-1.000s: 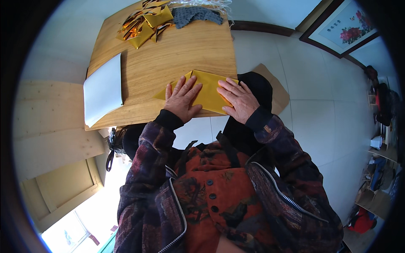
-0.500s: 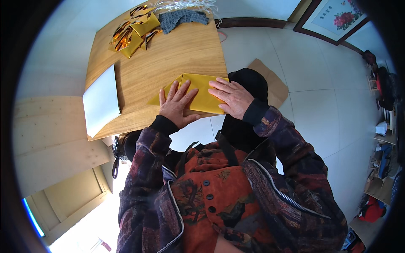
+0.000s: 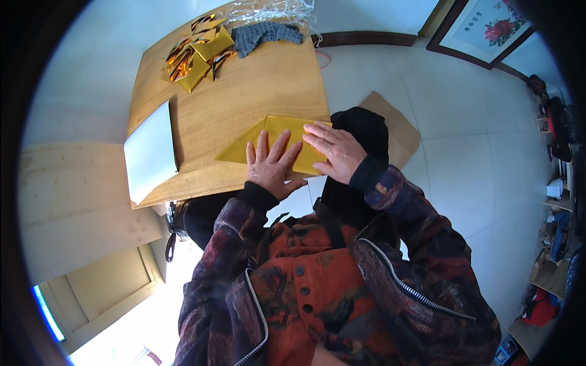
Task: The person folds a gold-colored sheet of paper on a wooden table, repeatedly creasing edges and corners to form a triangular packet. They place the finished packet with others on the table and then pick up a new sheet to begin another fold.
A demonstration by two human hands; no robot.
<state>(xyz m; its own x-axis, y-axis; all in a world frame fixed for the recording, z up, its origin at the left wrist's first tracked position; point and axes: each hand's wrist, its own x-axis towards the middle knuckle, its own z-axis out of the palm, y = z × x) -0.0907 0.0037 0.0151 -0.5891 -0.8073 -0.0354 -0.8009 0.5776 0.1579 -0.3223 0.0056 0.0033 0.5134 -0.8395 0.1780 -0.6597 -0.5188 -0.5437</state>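
Observation:
A folded sheet of gold paper [image 3: 241, 145] lies at the table's near right edge, its left end tapering to a point. Flat on its middle rests my left hand [image 3: 271, 166], fingers spread and the thumb out over the table edge. My right hand [image 3: 337, 151] lies over the paper's right end with its fingers stretched out, covering part of that end. Neither hand grips anything.
Folded gold paper pieces [image 3: 194, 58] are heaped at the wooden table's [image 3: 256, 79] far left. Beside them lie a grey knitted piece [image 3: 268, 36] and clear plastic wrap [image 3: 268, 9]. A white sheet [image 3: 149, 155] lies at the left edge. Brown cardboard [image 3: 400, 131] is on the floor.
My left hand has slid right along the gold paper, so more of its pointed left end shows. The right hand stays at the right end. The whole view has shifted slightly.

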